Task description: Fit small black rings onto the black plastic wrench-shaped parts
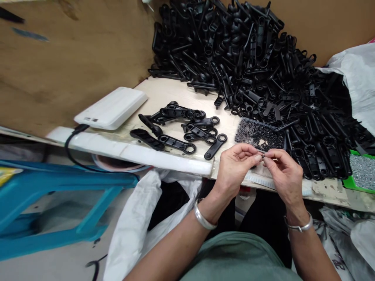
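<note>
We note both hands together just over the worktop's (166, 91) front edge, right of its middle, fingertips nearly meeting. Left hand (238, 168) and right hand (284, 171): each in a narrow thumb-and-finger pinch, the two closed on one small dark piece (263, 156) between them. Piece too small for us to make out its shape. Just behind the hands, a clear tray (238, 129) of small dark parts. Left of it, nearer the front edge, we find a loose group of black handles (175, 143); toward the left end, a white box (113, 107) with a black cable (68, 145). A large heap of black parts (234, 58) covers the back edge; a green tray (349, 183) of silvery bits sits at the front right.
</note>
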`<state>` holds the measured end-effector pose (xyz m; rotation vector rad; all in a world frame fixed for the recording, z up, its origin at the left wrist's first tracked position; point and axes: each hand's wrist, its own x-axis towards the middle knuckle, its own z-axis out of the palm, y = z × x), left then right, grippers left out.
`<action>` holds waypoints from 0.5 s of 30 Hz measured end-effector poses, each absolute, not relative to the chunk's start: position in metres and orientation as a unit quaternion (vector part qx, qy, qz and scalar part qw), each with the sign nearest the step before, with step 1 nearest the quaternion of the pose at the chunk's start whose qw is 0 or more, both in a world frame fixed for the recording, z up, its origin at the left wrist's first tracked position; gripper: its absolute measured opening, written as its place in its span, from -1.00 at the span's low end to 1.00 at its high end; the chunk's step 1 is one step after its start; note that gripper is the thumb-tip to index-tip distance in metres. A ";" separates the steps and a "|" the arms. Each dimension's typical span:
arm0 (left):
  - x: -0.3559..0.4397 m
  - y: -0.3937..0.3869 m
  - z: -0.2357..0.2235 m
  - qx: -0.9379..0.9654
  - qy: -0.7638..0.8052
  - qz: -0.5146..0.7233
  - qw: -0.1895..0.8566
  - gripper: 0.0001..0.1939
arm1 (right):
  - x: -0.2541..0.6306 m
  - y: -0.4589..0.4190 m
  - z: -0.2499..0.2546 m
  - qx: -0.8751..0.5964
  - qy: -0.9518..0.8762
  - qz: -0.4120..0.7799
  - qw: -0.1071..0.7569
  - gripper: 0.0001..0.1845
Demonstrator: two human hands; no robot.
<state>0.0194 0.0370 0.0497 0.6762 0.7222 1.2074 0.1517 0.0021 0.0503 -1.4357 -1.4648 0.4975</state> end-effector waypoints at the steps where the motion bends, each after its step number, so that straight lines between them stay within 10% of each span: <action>1: 0.019 0.037 0.050 0.305 0.325 0.546 0.710 -0.83 | 0.152 0.002 0.050 -0.596 -0.599 0.206 0.493 -0.93; 15: 0.018 0.040 0.046 0.341 0.336 0.567 0.670 -0.83 | 0.149 0.005 0.059 -0.610 -0.650 0.162 0.423 -0.88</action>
